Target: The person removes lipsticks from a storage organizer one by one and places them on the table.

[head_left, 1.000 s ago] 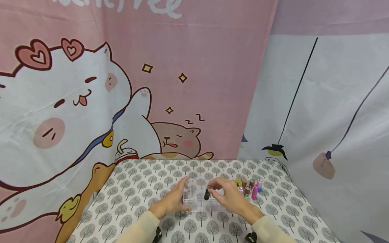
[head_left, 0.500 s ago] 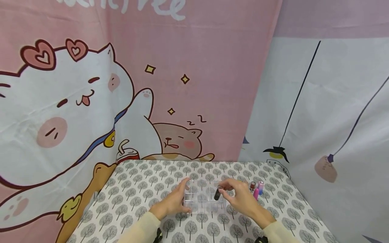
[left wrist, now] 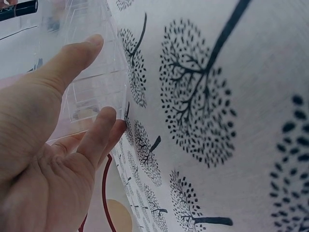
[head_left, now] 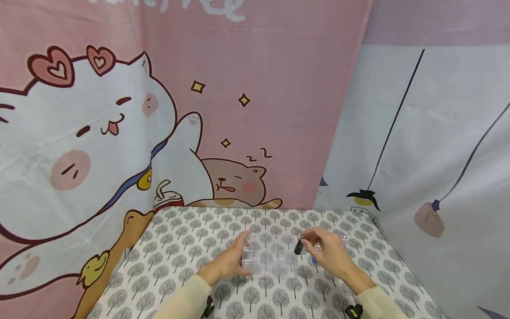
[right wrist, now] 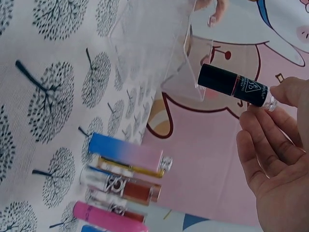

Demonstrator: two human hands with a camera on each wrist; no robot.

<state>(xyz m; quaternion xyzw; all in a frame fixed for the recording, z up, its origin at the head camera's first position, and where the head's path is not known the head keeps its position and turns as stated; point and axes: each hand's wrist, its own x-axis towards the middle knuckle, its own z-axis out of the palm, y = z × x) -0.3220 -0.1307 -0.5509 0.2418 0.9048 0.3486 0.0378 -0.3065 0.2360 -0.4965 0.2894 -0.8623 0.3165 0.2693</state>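
A clear plastic organizer (head_left: 271,261) with several compartments stands on the table. My left hand (head_left: 229,261) grips its left end, thumb on the near side and fingers on the far side; the left wrist view shows the thumb (left wrist: 79,55) lying against the clear wall. Beyond the organizer's right end, my right hand (head_left: 330,254) pinches a black lipstick tube (right wrist: 231,84) by its clear tip. The tube hangs tilted, its black end pointing down, and white lettering shows on its side. The right hand's other fingers are loosely bent below the tube.
Several lip cosmetics stand right of the organizer, partly hidden by the right hand in the head view: a blue-to-pink tube (right wrist: 125,151), a reddish-brown lip gloss (right wrist: 137,191) and a bright pink tube (right wrist: 108,216). A tree-print cloth (head_left: 175,248) covers the table, and a cartoon curtain (head_left: 287,110) hangs behind.
The right hand has carried the black lipstick tube rightward, from over the organizer to past its right end, and now covers most of the cosmetics. The left hand keeps its place.
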